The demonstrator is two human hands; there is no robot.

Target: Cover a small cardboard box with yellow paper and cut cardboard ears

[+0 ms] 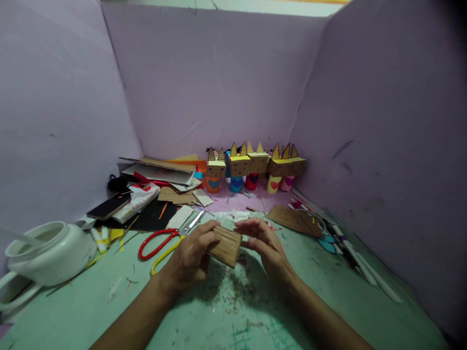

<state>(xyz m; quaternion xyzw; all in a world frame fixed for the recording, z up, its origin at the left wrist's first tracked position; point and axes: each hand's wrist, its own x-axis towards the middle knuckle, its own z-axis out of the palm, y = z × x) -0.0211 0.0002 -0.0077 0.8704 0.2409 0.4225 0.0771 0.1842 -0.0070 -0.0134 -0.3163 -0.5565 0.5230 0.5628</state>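
Note:
My left hand [195,253] is closed around the left side of a small brown cardboard box [225,247], with the thumb on top. The box is held tilted above the table, its ribbed face turned up. Beside its right edge is my right hand [264,243], thumb and fingers apart; whether the fingertips touch the box I cannot tell. Left of my left hand, scissors [160,243] with one red and one yellow handle lie on the table. Behind my hands stands a row of cardboard-headed figures [239,166] with pointed ears and coloured, heart-marked bodies.
A white pot [54,257] stands at the left. Behind it lie a dark phone [108,206], a plastic packet [136,203] and stacked cardboard sheets [160,165]. On the right are a cardboard piece [294,221] and several pens [350,253]. Purple panels [219,78] enclose the green table [204,321].

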